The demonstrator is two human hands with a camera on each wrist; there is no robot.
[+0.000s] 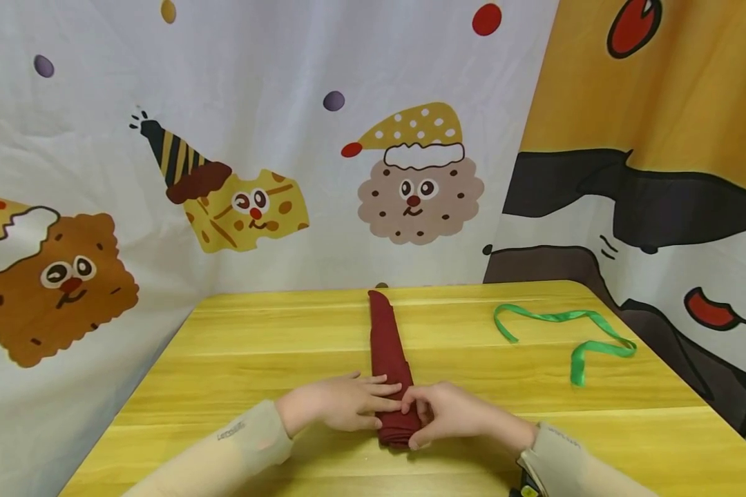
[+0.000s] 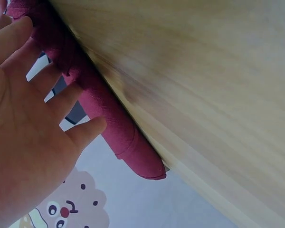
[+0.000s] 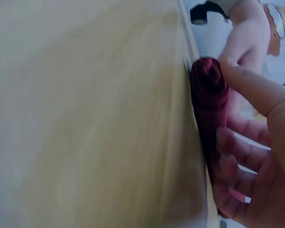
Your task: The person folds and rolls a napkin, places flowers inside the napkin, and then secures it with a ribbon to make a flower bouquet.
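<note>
A dark red cloth, rolled into a long tapering bundle, lies lengthwise on the table. Its thick, layered end faces me, and the narrow end points to the back. My left hand rests on the roll from the left with its fingers spread and straight. From the right, my right hand holds the near part with curled fingers. The right wrist view shows its thumb at the coiled end of the rolled cloth and the fingertips along its side. In the left wrist view the far length of cloth runs past the fingers.
A green ribbon lies loosely bent at the table's right rear. The wooden table ends at a curtain printed with cartoon food faces. A dark device sits at my right wrist.
</note>
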